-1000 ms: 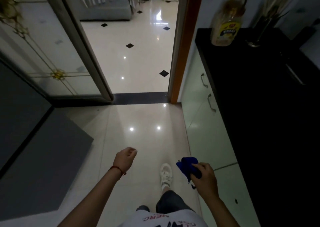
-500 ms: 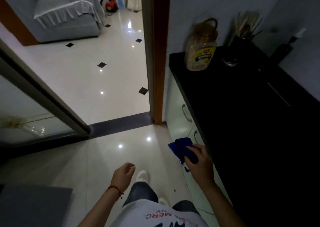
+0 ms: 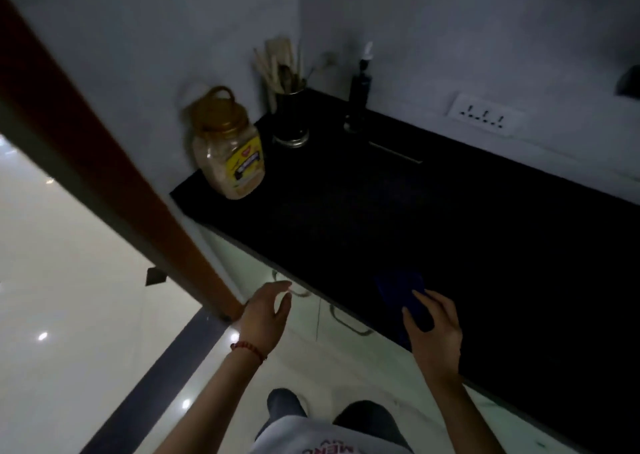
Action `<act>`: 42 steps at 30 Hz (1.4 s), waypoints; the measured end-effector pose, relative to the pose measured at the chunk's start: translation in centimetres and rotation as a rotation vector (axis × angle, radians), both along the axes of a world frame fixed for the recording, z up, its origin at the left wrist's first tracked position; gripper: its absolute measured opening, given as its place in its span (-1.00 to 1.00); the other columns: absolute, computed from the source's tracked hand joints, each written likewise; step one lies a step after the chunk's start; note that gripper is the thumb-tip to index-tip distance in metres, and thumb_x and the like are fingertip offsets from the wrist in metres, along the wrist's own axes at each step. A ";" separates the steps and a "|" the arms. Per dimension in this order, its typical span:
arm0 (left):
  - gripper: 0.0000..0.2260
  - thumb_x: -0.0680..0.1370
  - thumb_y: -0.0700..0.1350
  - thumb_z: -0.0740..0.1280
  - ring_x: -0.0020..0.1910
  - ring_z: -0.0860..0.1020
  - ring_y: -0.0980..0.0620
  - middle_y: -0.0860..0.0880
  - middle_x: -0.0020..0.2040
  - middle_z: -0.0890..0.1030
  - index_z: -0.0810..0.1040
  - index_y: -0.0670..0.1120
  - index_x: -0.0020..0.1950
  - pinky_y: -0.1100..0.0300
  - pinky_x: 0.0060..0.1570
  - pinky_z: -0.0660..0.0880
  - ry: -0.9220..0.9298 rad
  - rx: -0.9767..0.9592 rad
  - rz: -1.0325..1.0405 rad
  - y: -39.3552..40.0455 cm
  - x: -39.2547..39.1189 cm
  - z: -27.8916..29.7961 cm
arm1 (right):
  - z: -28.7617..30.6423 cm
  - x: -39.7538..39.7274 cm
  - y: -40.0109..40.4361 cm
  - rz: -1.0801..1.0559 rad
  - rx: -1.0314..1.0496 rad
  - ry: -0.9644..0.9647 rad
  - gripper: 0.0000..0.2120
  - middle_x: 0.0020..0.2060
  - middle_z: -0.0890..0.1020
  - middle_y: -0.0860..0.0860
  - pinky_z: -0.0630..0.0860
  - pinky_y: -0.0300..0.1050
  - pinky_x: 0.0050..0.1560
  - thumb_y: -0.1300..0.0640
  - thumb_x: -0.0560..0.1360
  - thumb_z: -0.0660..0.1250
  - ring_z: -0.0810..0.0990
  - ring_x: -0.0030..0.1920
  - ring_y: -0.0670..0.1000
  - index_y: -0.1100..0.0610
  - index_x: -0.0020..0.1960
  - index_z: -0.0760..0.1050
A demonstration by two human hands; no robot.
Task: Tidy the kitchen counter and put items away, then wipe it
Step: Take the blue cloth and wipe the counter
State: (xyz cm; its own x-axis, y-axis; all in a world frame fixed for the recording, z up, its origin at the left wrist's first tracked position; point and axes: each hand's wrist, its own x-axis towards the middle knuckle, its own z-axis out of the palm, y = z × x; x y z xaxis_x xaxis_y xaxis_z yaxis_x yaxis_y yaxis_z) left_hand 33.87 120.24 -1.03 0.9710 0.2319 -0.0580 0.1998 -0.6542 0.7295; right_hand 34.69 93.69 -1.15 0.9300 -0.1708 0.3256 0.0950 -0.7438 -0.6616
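Note:
My right hand (image 3: 434, 329) holds a dark blue cloth (image 3: 403, 290) over the near edge of the black counter (image 3: 433, 218), thumb and fingers pinching it. My left hand (image 3: 265, 309) hovers in front of the pale cabinet doors below the counter, fingers relaxed and holding nothing. A clear jar with a brown handled lid and yellow label (image 3: 230, 155) stands at the counter's left end. Behind it are a dark utensil holder (image 3: 291, 117) full of wooden utensils and a black pump bottle (image 3: 358, 93).
A brown door frame (image 3: 114, 176) runs diagonally at my left, with shiny pale floor (image 3: 69, 280) beyond. Metal handles (image 3: 348, 322) sit on the cabinet doors. A white wall socket (image 3: 485, 114) is above the counter's back edge. A thin metal strip (image 3: 394, 153) lies near the bottle.
I have turned right and stepped up to the counter. My right hand with the cloth has moved from beside the cabinets to above the counter edge; my left hand has uncurled and risen.

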 end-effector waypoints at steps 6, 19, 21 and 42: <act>-0.78 0.53 -0.22 0.27 0.05 0.55 -0.07 -0.13 0.07 0.58 0.54 -0.16 0.17 0.19 0.05 0.48 -0.158 -0.015 -0.341 -5.7 5.8 0.8 | -0.7 -1.3 -2.8 -0.288 0.107 0.111 -0.69 0.11 0.54 0.11 0.48 -0.11 0.04 0.27 0.36 0.47 0.56 0.07 0.11 0.18 0.10 0.59; -0.54 0.55 0.02 0.21 0.51 0.10 -0.06 -0.07 0.50 0.22 0.27 -0.04 0.43 -0.05 0.45 0.11 -0.010 0.391 -0.547 -13.8 16.9 -3.9 | -1.0 5.0 -9.3 -0.399 0.156 0.181 -0.67 0.16 0.49 0.08 0.55 0.08 0.11 0.22 0.40 0.43 0.52 0.13 0.09 0.16 0.16 0.54; -0.50 0.55 0.10 0.14 0.52 0.05 -0.05 -0.05 0.53 0.16 0.21 -0.02 0.46 -0.05 0.47 0.03 0.065 0.460 -0.556 -13.6 17.4 -5.0 | -1.3 7.4 -9.8 -0.372 0.088 0.178 -0.69 0.15 0.51 0.11 0.54 0.00 0.13 0.22 0.41 0.43 0.53 0.14 0.11 0.18 0.14 0.55; -0.50 0.49 0.15 0.11 0.43 0.18 0.05 0.01 0.44 0.34 0.25 0.05 0.41 0.12 0.45 -0.09 0.115 0.516 -0.541 -13.0 17.2 -7.1 | -4.1 38.4 -10.1 -0.125 -0.119 0.261 -0.66 0.31 0.40 0.17 0.48 0.06 0.18 0.19 0.49 0.30 0.34 0.29 0.18 0.14 0.26 0.47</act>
State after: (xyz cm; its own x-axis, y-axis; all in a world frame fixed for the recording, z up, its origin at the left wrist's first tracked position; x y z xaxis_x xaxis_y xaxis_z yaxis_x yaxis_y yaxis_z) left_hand 51.08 107.21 -8.12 0.9513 -0.2505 -0.1795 -0.1901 -0.9355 0.2979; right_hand 73.07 83.57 -5.24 0.9589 -0.2642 0.1031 -0.1639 -0.8128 -0.5590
